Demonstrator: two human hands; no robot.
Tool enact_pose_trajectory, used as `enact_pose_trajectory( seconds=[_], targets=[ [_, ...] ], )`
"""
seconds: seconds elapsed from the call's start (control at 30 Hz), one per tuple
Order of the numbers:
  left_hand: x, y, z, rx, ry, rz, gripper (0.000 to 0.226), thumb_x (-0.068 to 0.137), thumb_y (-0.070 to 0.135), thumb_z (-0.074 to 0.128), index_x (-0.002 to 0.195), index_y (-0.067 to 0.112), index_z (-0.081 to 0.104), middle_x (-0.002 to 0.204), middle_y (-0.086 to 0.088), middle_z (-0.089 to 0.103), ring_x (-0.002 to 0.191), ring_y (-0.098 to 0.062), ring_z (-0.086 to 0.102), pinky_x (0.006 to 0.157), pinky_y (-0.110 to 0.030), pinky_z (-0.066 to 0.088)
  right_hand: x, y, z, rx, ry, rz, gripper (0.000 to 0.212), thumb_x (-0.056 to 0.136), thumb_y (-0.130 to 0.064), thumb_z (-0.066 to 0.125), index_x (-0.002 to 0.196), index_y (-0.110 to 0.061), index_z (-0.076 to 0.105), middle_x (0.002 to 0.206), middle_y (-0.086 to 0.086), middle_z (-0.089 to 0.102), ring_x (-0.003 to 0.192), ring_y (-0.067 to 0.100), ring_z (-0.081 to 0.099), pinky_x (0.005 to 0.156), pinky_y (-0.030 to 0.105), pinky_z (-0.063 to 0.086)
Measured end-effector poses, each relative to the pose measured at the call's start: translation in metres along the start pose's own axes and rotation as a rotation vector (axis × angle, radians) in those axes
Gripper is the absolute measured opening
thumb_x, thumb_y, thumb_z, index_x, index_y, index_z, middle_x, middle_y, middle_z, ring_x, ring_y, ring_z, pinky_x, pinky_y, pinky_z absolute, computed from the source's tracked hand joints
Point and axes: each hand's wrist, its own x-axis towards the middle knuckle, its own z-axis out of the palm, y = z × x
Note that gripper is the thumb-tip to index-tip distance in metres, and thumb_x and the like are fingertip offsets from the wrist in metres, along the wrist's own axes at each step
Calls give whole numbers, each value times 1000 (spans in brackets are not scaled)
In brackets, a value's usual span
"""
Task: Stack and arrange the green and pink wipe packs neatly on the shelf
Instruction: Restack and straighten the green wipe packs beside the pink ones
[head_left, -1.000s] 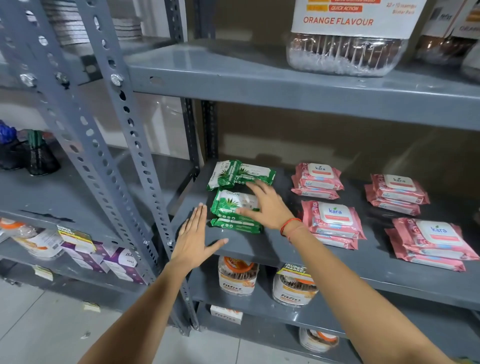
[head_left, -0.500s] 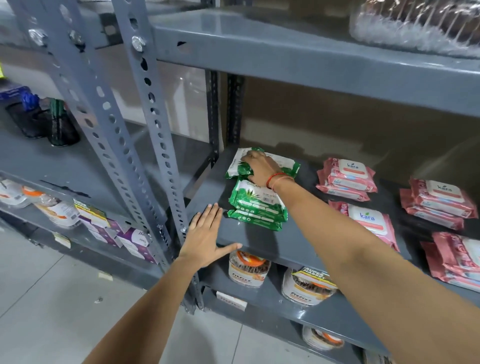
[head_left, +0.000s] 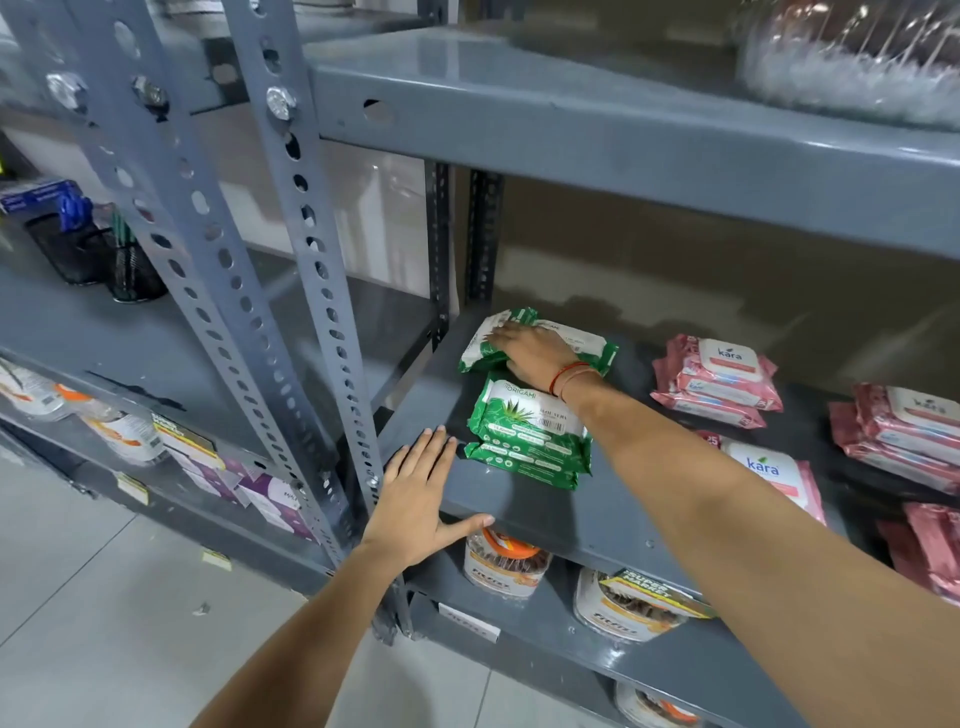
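Observation:
Two green wipe pack piles lie at the left end of the grey shelf (head_left: 545, 519). The front green stack (head_left: 530, 434) holds two packs, label up. Behind it lies the rear green pack (head_left: 480, 345), and my right hand (head_left: 535, 353) covers it with fingers curled over its top and left end. My left hand (head_left: 415, 499) rests flat on the shelf's front edge, fingers spread, just left of the front stack and holding nothing. Pink wipe pack stacks sit to the right: one at the back (head_left: 719, 382), one nearer (head_left: 769, 467) partly hidden by my right forearm, others at the far right (head_left: 909, 431).
A perforated grey upright (head_left: 322, 291) stands just left of my left hand. The upper shelf (head_left: 623, 135) hangs low over the packs. Jars (head_left: 504, 566) sit on the shelf below. A neighbouring rack at left carries black mesh holders (head_left: 130, 270) and small boxes.
My right hand moved from the front green stack back onto the rear green pack and stays there. My left hand shifted slightly onto the shelf edge. The camera came closer.

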Motion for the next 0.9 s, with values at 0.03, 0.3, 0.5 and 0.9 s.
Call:
enact_pose_trajectory(
  seconds=[0.03,0.3,0.5,0.9],
  targets=[
    [0,0,0,3,-3,-1,110,72,89,14,149,11,12,158,-6,8,145,-18,-1,117,-38,0,-1,0,-1,14,8,9,49,92,-5,45,141,-9,42,150,9,41,140,25,37,111,42,37],
    [0,0,0,9,0,1,108,73,89,16,149,11,15,158,-7,11,145,-20,3,117,-40,5,-21,12,-16,132,115,197,51,93,-9,45,143,-12,39,144,10,49,119,35,57,96,45,49],
    [0,0,0,16,-7,-8,108,73,89,14,149,12,13,158,-5,10,145,-18,1,117,-39,3,-40,32,-19,39,171,413,38,93,-5,43,131,-3,48,126,18,62,108,37,63,87,45,54],
    [1,0,0,1,-3,-10,109,73,89,17,149,11,15,158,-6,11,145,-20,4,116,-41,6,-41,68,-40,331,-291,399,78,73,-31,80,140,-12,45,143,11,48,130,29,46,107,33,37]
  ],
)
